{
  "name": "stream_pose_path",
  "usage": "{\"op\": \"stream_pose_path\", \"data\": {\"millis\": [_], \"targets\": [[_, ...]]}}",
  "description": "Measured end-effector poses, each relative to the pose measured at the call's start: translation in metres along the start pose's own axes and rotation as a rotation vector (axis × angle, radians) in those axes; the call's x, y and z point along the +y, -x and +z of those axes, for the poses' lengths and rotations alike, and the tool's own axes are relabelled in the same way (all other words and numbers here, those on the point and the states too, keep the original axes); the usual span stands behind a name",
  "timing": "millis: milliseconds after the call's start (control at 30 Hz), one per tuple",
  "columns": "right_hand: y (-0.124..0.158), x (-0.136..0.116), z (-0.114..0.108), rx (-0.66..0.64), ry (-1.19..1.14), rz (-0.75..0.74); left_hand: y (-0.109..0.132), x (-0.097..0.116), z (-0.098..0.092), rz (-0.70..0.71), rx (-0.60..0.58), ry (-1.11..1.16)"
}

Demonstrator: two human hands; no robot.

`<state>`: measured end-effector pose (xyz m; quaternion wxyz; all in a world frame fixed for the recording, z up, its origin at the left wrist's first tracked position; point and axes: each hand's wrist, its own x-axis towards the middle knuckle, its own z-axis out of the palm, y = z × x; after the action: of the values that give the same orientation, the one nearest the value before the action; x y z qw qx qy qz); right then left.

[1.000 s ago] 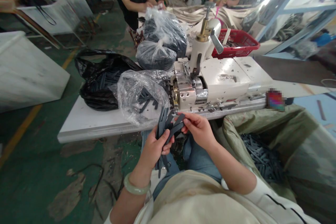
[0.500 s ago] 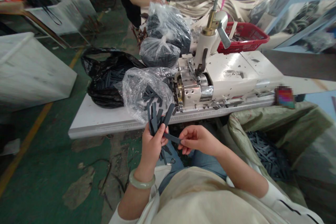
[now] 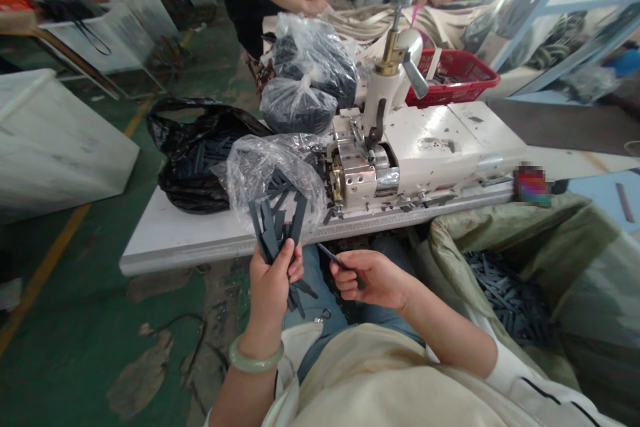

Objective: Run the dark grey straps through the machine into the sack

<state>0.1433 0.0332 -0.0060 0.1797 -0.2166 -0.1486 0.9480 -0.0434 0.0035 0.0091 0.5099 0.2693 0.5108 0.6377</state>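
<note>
My left hand (image 3: 271, 285) is closed round a bunch of dark grey strips (image 3: 277, 227) that fan upward out of my fist, in front of the table edge. My right hand (image 3: 373, 278) pinches a single dark strip (image 3: 334, 259), held apart to the right of the bunch, above my lap. A pale green bangle (image 3: 256, 357) sits on my left wrist. Just beyond my hands stands a white sewing machine (image 3: 400, 153) on a white table (image 3: 170, 237).
A clear plastic bag (image 3: 260, 173) with dark strips lies left of the machine, a black bag (image 3: 200, 153) further left, two tied clear bags (image 3: 307, 73) behind. A green sack (image 3: 525, 253) of strips is at my right. A red basket (image 3: 457, 73) and two people are at the back.
My right hand has pulled one strip out of the bunch and drawn it away to the right. My left hand has shifted left and raised the bunch upright.
</note>
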Motion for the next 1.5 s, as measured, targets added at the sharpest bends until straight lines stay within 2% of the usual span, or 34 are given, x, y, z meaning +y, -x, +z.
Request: {"op": "stream_pose_path", "data": {"millis": [67,167,267,333,433,700,833,967,1033,1100,1167,1233,1267,1333,1400,1433,1467,1500], "targets": [[0.002,-0.013,-0.004,0.116,0.115,-0.206,-0.001,0.001,-0.002,-0.002,0.006,-0.018],[0.002,-0.047,-0.012,0.399,0.363,-0.5,-0.002,0.002,-0.003,0.007,0.013,-0.036],[-0.001,-0.086,-0.02,0.599,0.508,-0.651,-0.004,0.002,-0.002,0.0,0.014,-0.029],[-0.005,-0.106,-0.023,0.62,0.541,-0.675,-0.005,0.003,0.0,-0.006,0.017,-0.032],[-0.013,-0.122,-0.026,0.606,0.517,-0.673,-0.005,0.004,0.001,-0.004,0.024,-0.046],[-0.022,-0.129,-0.03,0.61,0.331,-0.704,-0.008,0.003,-0.003,0.004,0.025,-0.057],[-0.021,-0.13,-0.031,0.65,0.261,-0.793,-0.009,0.003,-0.002,0.0,0.017,-0.074],[-0.008,-0.123,-0.039,0.768,0.317,-0.974,-0.009,0.001,0.001,-0.023,0.005,-0.083],[0.011,-0.112,-0.05,0.896,0.428,-1.101,-0.01,-0.002,0.003,-0.046,-0.009,-0.083],[0.041,-0.096,-0.07,1.124,0.583,-1.204,-0.011,-0.004,0.006,-0.062,-0.022,-0.098],[0.082,-0.073,-0.097,1.46,0.731,-1.216,-0.011,-0.006,0.01,-0.067,-0.041,-0.11],[0.13,-0.047,-0.128,1.847,0.848,-1.086,-0.012,-0.006,0.015,-0.071,-0.071,-0.112],[0.153,-0.034,-0.143,2.018,0.909,-0.961,-0.012,-0.007,0.017,-0.074,-0.087,-0.11],[0.192,-0.012,-0.167,2.215,1.065,-0.642,-0.012,-0.008,0.022,-0.096,-0.117,-0.108],[0.211,0.002,-0.176,2.258,1.217,-0.452,-0.011,-0.011,0.027,-0.137,-0.145,-0.108],[0.21,0.005,-0.173,2.218,1.269,-0.453,-0.01,-0.014,0.03,-0.159,-0.16,-0.114],[0.202,0.005,-0.165,2.128,1.29,-0.507,-0.008,-0.017,0.032,-0.181,-0.175,-0.123],[0.189,0.004,-0.152,1.971,1.274,-0.593,-0.006,-0.02,0.035,-0.202,-0.191,-0.135]]}}
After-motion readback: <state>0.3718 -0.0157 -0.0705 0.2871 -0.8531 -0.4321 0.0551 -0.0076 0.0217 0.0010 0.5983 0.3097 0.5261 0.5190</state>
